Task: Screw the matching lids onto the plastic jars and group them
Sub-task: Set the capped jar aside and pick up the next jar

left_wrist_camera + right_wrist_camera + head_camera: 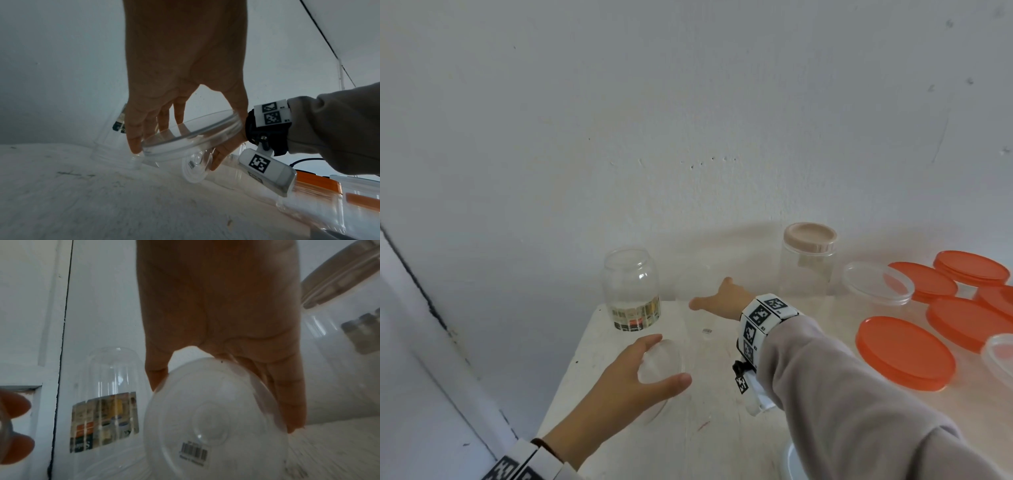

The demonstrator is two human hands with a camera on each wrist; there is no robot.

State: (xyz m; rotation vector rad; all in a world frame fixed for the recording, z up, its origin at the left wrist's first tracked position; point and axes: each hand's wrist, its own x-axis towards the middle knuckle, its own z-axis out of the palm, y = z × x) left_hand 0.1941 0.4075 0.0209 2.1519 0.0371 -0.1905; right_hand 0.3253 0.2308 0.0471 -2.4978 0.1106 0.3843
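Note:
My left hand (667, 359) holds a round clear lid (661, 363) by its rim just above the white table (619, 428); in the left wrist view the fingers (133, 146) and thumb curl around the clear lid (191, 138). My right hand (710, 293) grips a clear plastic jar (707, 331) tilted so that its barcoded base faces me. In the right wrist view thumb and fingers (287, 402) wrap the clear jar (216, 426) near its base. Lid and jar are apart.
An open clear jar with a label (631, 291) stands at the back left by the wall. A jar with a beige lid (808, 267) stands to the right. Several orange lids (904, 353) and clear lids (876, 281) lie at the right.

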